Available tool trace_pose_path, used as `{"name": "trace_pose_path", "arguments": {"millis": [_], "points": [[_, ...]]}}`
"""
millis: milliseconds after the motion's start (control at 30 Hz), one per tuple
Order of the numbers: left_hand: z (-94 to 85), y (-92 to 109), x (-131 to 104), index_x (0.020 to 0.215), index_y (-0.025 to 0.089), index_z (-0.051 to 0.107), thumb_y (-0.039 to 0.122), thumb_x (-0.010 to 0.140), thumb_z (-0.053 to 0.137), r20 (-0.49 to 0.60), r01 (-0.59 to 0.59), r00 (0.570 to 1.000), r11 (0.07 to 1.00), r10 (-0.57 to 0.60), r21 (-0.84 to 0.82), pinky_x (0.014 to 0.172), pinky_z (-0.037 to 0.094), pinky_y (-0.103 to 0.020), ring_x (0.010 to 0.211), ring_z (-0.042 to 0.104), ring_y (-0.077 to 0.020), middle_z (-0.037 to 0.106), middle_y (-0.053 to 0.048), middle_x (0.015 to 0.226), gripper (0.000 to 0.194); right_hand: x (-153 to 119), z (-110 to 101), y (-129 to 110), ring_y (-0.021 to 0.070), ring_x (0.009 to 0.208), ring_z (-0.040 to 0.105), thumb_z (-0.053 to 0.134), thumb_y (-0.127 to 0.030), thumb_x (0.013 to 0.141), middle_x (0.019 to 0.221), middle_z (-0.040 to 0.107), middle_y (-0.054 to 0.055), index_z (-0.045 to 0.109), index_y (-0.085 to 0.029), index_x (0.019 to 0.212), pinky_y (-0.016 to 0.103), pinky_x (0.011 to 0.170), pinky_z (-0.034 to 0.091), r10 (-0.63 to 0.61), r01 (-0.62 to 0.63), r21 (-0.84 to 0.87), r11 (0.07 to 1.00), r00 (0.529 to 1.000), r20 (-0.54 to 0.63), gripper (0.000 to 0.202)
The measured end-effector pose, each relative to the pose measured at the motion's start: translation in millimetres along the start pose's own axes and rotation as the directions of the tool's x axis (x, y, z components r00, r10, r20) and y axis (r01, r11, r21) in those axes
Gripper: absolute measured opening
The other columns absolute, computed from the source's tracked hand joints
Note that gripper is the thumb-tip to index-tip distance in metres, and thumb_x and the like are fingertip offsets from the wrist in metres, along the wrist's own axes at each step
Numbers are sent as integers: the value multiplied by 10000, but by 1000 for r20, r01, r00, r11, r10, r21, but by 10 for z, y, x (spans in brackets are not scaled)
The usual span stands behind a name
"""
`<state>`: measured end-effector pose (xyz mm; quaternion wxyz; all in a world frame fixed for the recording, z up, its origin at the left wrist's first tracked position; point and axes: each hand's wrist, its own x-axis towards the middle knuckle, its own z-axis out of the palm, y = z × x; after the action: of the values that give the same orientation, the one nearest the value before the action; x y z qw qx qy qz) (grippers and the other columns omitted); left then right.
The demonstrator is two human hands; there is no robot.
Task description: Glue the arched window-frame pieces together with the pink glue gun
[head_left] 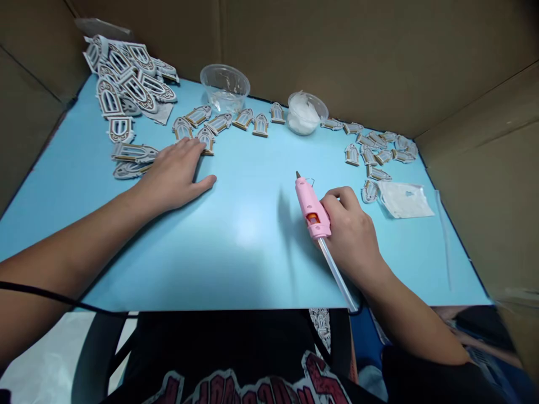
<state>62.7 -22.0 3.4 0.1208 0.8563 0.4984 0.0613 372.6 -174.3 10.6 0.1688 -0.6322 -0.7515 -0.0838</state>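
My right hand [351, 233] is wrapped round a pink hot glue gun [310, 205], its nozzle pointing away from me. A clear glue stick [336, 275] sticks out of the gun's back end. My left hand [174, 174] lies palm down at the left, thumb spread and fingers stretched out. Its fingertips touch or cover the edge of a small arched window-shaped piece [206, 139]; whether they press on it I cannot tell. Beside that hand, two larger arched pieces [133, 152] lie partly hidden by the wrist. More small arched pieces [243, 119] run in a loose row beyond.
At the back left rises a pile of larger arched pieces [126, 78]. Two clear tubs stand at the back, one with scraps [225, 84], one with white material [304, 115]. Small pieces [370, 154] and a white packet [406, 200] lie right. Cardboard walls [337, 50] border the blue table [244, 269].
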Motion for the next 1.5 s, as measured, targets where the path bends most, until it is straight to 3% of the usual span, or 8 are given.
{"name": "trace_pose_path", "arguments": {"millis": [100,200,333,467,633,833,1067,1500], "points": [[52,40,-24,1436,162,547,557,975,430,-17,-52,998,998,52,19,1215,370,-556,1482,454,-399,517,-156,1564,618,-3,7,-6,152,671,453,522,-266,849,1047,603,135,522,-204,863,277,519,276,1,-2,7,1000,1000,16,64],[135,166,-103,1325,222,585,556,897,525,-35,-65,997,998,65,24,1107,417,-548,1328,543,-405,634,-137,1346,547,-1,9,-14,154,676,453,521,-268,843,1051,598,137,529,-202,867,278,520,285,14,-14,15,1000,1000,27,71],[197,248,-169,1469,213,440,596,776,691,-71,-89,994,995,86,-46,1114,411,-528,1361,494,-419,558,-161,1439,830,3,19,-25,158,677,447,518,-261,847,1038,595,137,531,-197,868,283,518,295,19,-20,24,1000,999,42,68],[179,201,-172,1563,221,333,644,697,779,17,-92,995,984,95,-151,1144,408,-547,1385,484,-424,534,-157,1491,1062,-9,33,-29,146,657,445,524,-261,866,1039,599,125,530,-202,871,280,510,306,-9,6,41,999,998,56,60],[128,182,-215,1478,223,442,547,757,786,30,-122,990,943,139,-310,1048,497,-474,1248,603,-352,639,-122,1329,862,-20,44,-54,150,692,546,502,-194,912,1024,630,108,546,-201,888,267,518,387,-175,167,171,971,984,35,51],[252,276,-284,1542,220,381,354,788,766,-2,-373,909,811,417,-451,1140,463,-411,1340,592,-294,592,-124,1463,857,-9,111,-94,135,723,598,482,-141,976,1023,662,104,615,-173,960,256,560,467,-422,389,345,854,906,26,138],[261,331,-371,1583,249,365,312,871,735,-112,-520,844,749,524,-410,1171,440,-416,1387,583,-285,586,-122,1534,805,-46,134,-109,109,648,493,460,-39,965,826,611,39,550,-192,757,246,512,341,-485,486,198,851,873,-55,274],[170,393,-455,1554,294,422,344,886,785,-141,-484,866,734,480,-476,1194,455,-383,1413,591,-258,609,-85,1526,761,-76,83,-136,135,665,437,506,3,947,720,518,7,535,-206,702,298,537,275,-533,537,27,843,840,-100,324]]}}
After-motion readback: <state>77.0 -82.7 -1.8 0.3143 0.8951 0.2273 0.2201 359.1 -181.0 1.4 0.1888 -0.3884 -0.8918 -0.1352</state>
